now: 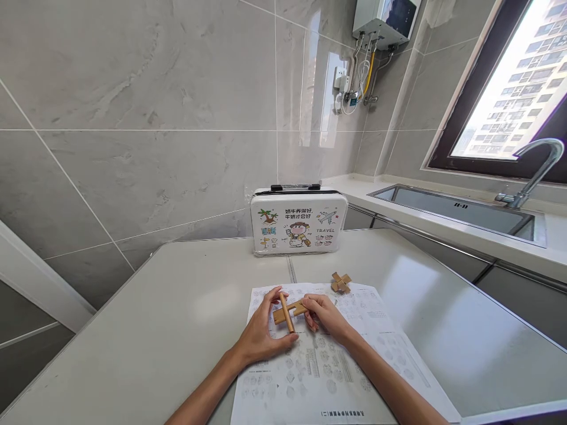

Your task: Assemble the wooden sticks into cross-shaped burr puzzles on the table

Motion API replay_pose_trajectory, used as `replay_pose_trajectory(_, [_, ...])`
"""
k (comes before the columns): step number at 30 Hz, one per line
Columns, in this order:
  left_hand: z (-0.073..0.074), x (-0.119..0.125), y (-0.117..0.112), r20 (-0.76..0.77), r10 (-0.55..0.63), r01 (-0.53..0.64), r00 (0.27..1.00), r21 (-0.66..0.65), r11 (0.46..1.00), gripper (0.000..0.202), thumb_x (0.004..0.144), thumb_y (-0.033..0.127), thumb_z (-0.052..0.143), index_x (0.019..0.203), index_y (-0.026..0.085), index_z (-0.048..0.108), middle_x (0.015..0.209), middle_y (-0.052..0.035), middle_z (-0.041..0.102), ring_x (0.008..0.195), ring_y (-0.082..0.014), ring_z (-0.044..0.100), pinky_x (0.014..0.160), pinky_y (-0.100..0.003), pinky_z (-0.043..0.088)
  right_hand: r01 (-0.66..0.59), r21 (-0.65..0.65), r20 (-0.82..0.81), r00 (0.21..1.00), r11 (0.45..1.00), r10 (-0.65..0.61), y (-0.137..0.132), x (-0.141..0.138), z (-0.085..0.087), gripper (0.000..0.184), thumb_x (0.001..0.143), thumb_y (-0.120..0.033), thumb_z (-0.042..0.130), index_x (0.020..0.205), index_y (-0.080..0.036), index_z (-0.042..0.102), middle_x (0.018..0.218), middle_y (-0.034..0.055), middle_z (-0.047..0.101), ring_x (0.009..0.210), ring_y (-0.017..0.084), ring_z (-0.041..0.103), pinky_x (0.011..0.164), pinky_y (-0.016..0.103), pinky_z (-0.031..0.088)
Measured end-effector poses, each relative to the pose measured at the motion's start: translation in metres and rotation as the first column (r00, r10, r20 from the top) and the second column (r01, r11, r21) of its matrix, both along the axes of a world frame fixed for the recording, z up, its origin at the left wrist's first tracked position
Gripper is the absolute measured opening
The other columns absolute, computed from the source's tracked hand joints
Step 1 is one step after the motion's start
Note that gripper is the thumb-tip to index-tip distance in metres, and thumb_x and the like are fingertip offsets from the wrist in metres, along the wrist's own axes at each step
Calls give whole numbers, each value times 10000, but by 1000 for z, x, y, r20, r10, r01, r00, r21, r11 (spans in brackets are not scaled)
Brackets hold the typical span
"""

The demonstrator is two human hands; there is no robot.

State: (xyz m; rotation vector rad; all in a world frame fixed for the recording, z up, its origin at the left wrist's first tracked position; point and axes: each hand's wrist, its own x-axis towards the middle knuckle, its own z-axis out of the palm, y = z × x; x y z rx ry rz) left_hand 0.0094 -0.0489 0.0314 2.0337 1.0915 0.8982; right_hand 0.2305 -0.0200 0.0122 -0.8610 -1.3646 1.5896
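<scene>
My left hand (pixel 260 335) grips a slim wooden rod (pixel 287 314) lengthwise, with the thumb at its near end and fingertips at its far end. Pinched in the fingers of my right hand (pixel 326 314) is a flat wooden puzzle piece (pixel 279 317) with a notch cut in one side. The rod crosses over this piece; whether the two are joined I cannot tell. Both hands are above a printed sheet (pixel 305 386) covered in small diagrams. Beyond my right hand, a cross-shaped wooden puzzle (pixel 341 283) rests at the far edge of the sheet.
A white cartoon-printed case (pixel 299 223) stands upright at the back of the pale table (pixel 195 319), against the tiled wall. To the right is a counter with a sink (pixel 452 206) and a curved faucet (pixel 538 171). A water heater (pixel 385 20) hangs in the corner.
</scene>
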Motion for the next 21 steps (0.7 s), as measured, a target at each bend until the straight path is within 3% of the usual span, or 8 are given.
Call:
replay_pose_trajectory(12, [3, 1, 0, -22, 44, -44, 999, 26, 999, 938, 718, 275, 795, 1515, 274, 300, 1451, -104, 537, 1325, -295, 543, 1150, -478, 445, 43, 16, -6, 999, 999, -43, 3, 3, -5, 441, 921, -525, 585, 627, -206, 508, 440, -47, 530, 357, 88, 432, 418, 223, 317])
replay_pose_trajectory(21, [4, 1, 1, -25, 83, -81, 996, 52, 995, 919, 666, 218, 777, 1479, 266, 349, 1375, -107, 600, 1268, -310, 582, 1120, -493, 457, 112, -45, -93, 989, 993, -116, 8, 3, -7, 461, 873, -503, 609, 550, -223, 435, 387, -66, 430, 321, 78, 371, 380, 221, 269])
